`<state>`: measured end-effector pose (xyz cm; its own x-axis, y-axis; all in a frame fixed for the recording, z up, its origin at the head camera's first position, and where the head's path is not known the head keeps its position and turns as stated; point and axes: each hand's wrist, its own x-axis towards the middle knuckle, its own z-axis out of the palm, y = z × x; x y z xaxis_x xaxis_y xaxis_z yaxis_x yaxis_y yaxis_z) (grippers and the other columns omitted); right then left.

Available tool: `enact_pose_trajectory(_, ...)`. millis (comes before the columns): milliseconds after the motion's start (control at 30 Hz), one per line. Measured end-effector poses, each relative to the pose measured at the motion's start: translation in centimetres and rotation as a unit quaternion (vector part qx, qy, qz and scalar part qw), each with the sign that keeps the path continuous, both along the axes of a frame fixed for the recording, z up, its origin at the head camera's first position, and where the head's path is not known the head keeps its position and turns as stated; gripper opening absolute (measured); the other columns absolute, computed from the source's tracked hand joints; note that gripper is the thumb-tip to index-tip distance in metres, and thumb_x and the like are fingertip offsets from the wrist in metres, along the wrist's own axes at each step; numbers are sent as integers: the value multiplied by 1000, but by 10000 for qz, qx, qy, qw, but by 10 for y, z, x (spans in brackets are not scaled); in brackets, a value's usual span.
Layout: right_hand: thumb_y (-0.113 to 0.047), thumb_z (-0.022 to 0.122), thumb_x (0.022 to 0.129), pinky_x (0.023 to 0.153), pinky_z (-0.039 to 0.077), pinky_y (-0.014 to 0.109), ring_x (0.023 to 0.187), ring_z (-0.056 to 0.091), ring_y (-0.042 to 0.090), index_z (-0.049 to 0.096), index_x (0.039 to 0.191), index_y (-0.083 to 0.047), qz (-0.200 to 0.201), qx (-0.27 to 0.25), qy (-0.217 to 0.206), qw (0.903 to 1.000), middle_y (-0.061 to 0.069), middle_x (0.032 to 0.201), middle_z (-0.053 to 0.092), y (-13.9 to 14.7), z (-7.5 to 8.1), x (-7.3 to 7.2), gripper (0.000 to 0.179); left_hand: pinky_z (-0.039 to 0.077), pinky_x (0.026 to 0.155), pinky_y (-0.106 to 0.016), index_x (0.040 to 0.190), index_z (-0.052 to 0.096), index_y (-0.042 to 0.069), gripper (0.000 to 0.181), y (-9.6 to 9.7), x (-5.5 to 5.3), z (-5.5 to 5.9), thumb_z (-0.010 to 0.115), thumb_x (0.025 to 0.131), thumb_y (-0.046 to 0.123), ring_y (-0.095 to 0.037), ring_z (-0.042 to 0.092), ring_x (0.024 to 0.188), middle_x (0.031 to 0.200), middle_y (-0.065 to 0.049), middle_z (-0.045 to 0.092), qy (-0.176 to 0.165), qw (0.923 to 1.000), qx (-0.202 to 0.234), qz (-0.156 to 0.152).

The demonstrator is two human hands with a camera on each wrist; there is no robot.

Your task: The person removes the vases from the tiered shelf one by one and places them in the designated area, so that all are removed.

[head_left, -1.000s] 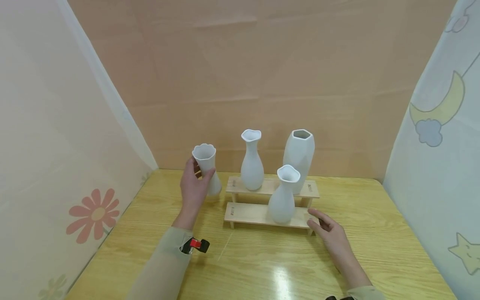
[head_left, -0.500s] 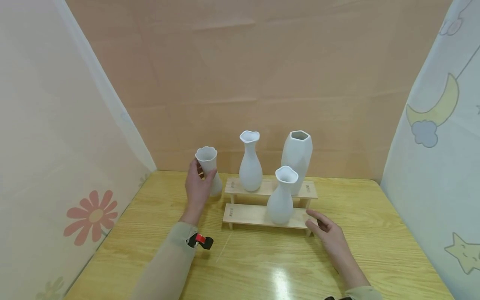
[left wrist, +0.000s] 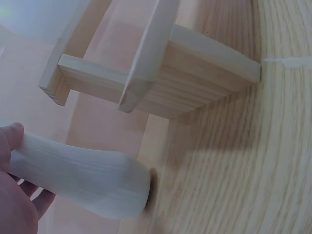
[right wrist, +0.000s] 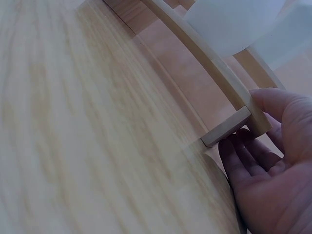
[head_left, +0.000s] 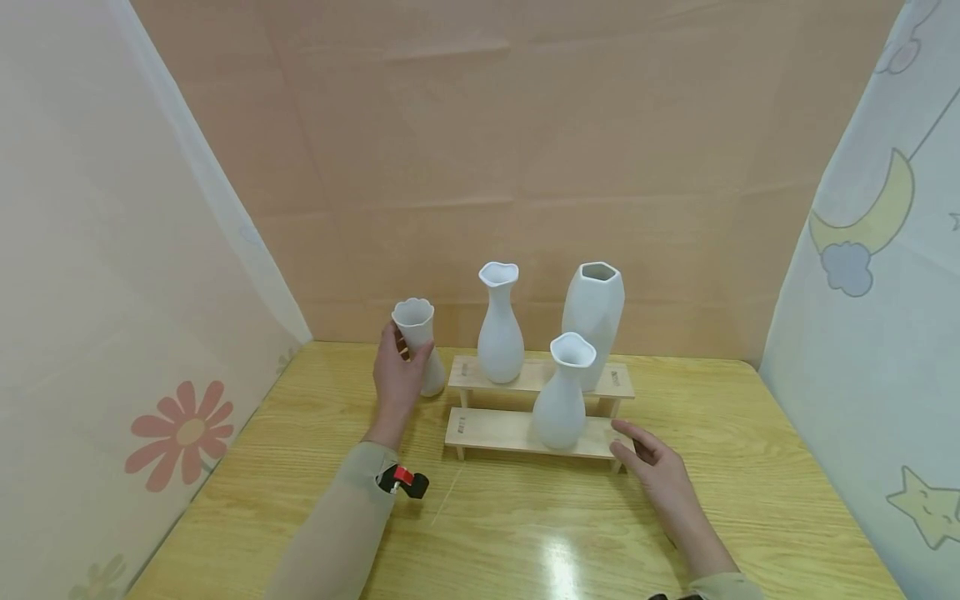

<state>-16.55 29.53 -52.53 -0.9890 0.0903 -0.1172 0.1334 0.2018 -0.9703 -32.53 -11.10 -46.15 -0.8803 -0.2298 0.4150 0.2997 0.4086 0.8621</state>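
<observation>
Beside the left end of the stand, my left hand (head_left: 399,377) grips a white vase with a scalloped rim (head_left: 415,314). Thumb and fingers wrap its narrow middle. In the left wrist view, the vase's base (left wrist: 124,187) is right at the tabletop, with a dark shadow along its edge. My right hand (head_left: 660,471) holds the right end of the two-tier wooden stand (head_left: 491,427). In the right wrist view, its fingers curl around the shelf end (right wrist: 261,124) and the leg below.
On the upper tier stand a slim-necked white vase (head_left: 501,337) and a faceted white vase (head_left: 596,312). A shorter wavy-rimmed white vase (head_left: 561,408) sits on the lower tier. The wood-grain table (head_left: 510,525) meets a plain backdrop (head_left: 480,167) behind.
My left hand has brought the scalloped vase down slightly and closer to the stand. The right hand keeps its place at the stand's end. The head view has shifted a little.
</observation>
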Motion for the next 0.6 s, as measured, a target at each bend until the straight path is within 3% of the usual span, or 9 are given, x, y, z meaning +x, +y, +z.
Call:
enact_pose_trajectory(167,-45,75,106,124,30,22,167,22,32,51,165,-12,-42,47,26,10000,9,178,34,0,0,0,72,57,107,-58,161,47,8,68,1,-1,-4,81,104,20,-39,66,128,147,-17,63,-63,10000,26,-50)
enact_pose_trajectory(600,-49,75,105,130,25,41,167,21,33,50,166,-13,-37,3,-65,10000,8,178,34,-3,4,2,75,56,108,-59,163,46,11,70,2,-3,-5,82,104,21,-38,65,128,148,-16,63,-152,9998,47,-80)
